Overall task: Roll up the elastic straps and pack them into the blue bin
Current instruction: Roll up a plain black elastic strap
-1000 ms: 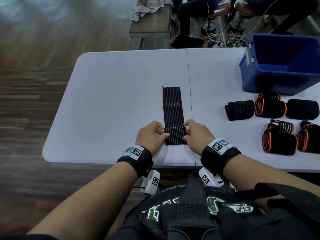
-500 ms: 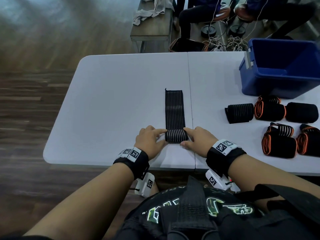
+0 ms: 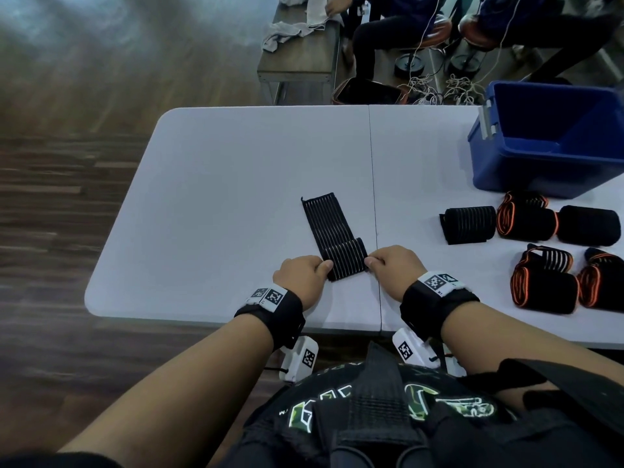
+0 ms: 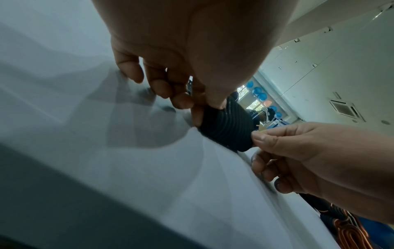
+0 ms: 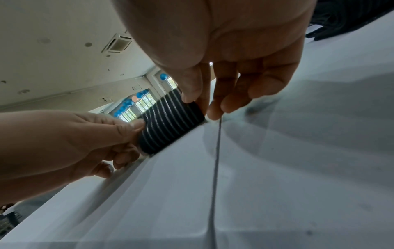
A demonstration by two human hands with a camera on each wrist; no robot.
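Observation:
A black ribbed elastic strap (image 3: pixel 329 222) lies on the white table (image 3: pixel 219 197), its near end wound into a small roll (image 3: pixel 346 260). My left hand (image 3: pixel 302 276) pinches the roll's left end between thumb and fingers, and my right hand (image 3: pixel 393 265) pinches its right end. The left wrist view shows the roll (image 4: pixel 227 127) between both thumbs; the right wrist view shows the roll (image 5: pixel 170 124) the same way. The blue bin (image 3: pixel 553 143) stands at the far right. The strap's flat tail points away from me, angled slightly left.
Several rolled straps lie at the right below the bin: a black ribbed one (image 3: pixel 467 224), orange-edged ones (image 3: pixel 525 217) (image 3: pixel 543 285) and a plain black one (image 3: pixel 589 224). A bench (image 3: pixel 300 59) and seated people are beyond the table's far edge.
The roll has grown thicker and moved forward along the strap. Both hands went from flat fingers on it to pinching its ends. The flat tail is shorter and slightly skewed.

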